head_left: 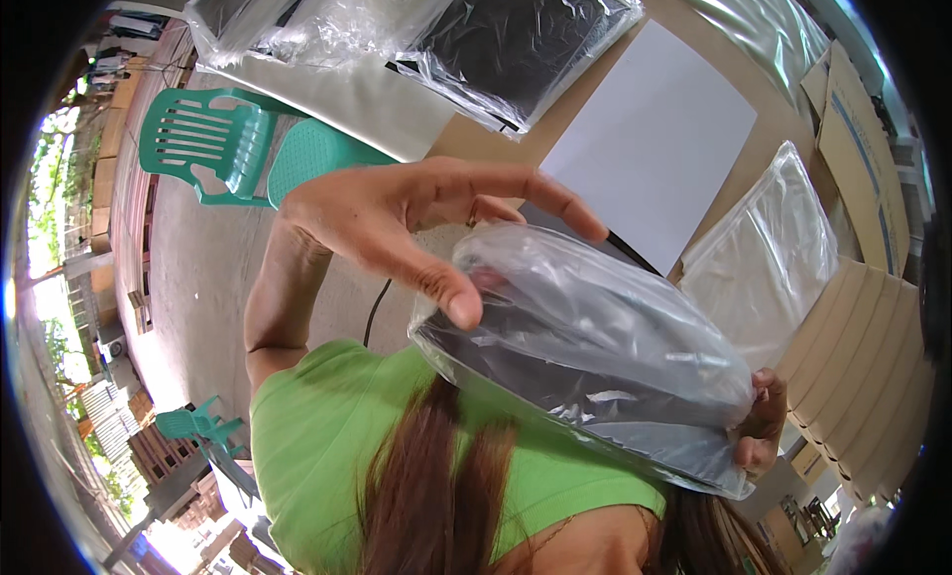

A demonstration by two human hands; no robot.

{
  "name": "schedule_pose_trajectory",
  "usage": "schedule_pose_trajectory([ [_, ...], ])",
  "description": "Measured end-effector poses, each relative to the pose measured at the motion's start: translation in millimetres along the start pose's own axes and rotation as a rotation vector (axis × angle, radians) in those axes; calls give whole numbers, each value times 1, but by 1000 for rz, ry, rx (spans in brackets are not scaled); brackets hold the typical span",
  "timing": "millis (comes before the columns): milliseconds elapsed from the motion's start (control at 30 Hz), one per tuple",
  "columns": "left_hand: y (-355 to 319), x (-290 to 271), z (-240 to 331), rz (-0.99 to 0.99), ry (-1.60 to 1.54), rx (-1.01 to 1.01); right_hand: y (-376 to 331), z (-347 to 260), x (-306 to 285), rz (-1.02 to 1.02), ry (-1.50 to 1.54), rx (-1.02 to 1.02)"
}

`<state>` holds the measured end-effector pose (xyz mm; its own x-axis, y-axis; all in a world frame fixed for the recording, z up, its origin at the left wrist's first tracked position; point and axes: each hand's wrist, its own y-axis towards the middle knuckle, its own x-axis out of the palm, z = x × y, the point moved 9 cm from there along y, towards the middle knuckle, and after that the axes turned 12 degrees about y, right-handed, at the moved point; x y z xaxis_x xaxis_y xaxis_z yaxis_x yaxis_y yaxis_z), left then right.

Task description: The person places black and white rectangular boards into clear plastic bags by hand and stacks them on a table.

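A clear plastic bag (pixel 615 327) with a dark, flat item inside is held up slantwise in front of my green top. My right hand (pixel 762 426) grips its right end, fingers curled round the edge. At the other end my left hand (pixel 397 223) arches over the bag, thumb and fingers spread wide. The left thumb lies at the bag's edge, and a pinkish patch shows dimly through the plastic beside it. Some left fingers are hidden. Beyond the bag lies a white sheet (pixel 654 129) on the table. What the dark item is cannot be made out.
Another plastic-wrapped dark, flat item (pixel 516 40) lies at the far side of the table. Flat clear bags (pixel 769 258) lie at the right, near stacked cardboard (pixel 858 377). Green plastic chairs (pixel 213 139) stand at the left, with a black cable (pixel 375 312) on the floor.
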<state>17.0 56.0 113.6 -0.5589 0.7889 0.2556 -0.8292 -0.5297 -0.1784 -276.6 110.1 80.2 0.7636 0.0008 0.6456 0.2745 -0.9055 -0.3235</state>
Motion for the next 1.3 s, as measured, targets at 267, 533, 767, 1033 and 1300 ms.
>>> schedule_pose_trajectory([
  [267, 10, -22, -15, 430, -212, -20, 11, 0, -23, 15, -39, 13],
  [533, 23, -40, -30, 347, 227, -135, 10, 2, -31, 15, -33, -22],
  [767, -29, -11, -51, 290, -163, -291, -1, -4, -9, -595, 53, 10],
  [1033, -24, -40, -83, 381, -109, -208, 7, -2, -14, -462, -13, -61],
  [1300, -1, -62, -134, 483, -127, -268, 24, 26, -42, -229, 146, 49],
])
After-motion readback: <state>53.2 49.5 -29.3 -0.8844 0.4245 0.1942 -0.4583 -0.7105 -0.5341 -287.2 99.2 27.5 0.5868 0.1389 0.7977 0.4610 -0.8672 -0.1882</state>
